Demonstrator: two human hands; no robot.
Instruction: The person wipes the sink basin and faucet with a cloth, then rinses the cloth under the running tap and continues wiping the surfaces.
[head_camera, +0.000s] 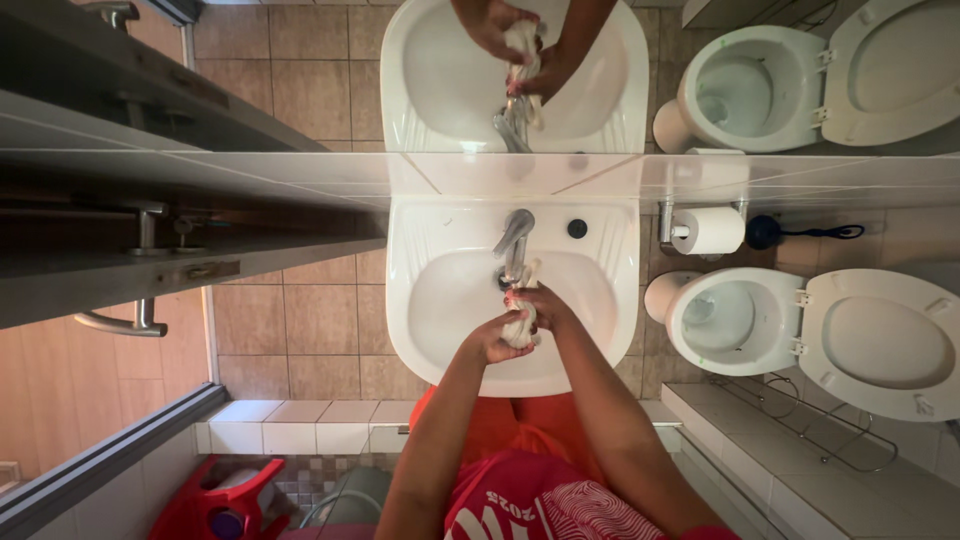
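Head view shows my left hand (492, 335) and right hand (537, 300), fingers clamped on a white cloth (519, 325) over the sink (440, 300), tap (514, 240) at twelve o'clock. I'd twist firmly, staying above the basin.

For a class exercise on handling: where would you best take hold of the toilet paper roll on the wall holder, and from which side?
Take the toilet paper roll around its curved outer surface, coming from the free end facing the toilet. The holder's arm enters from the sink side, so the roll slides off the opposite way.
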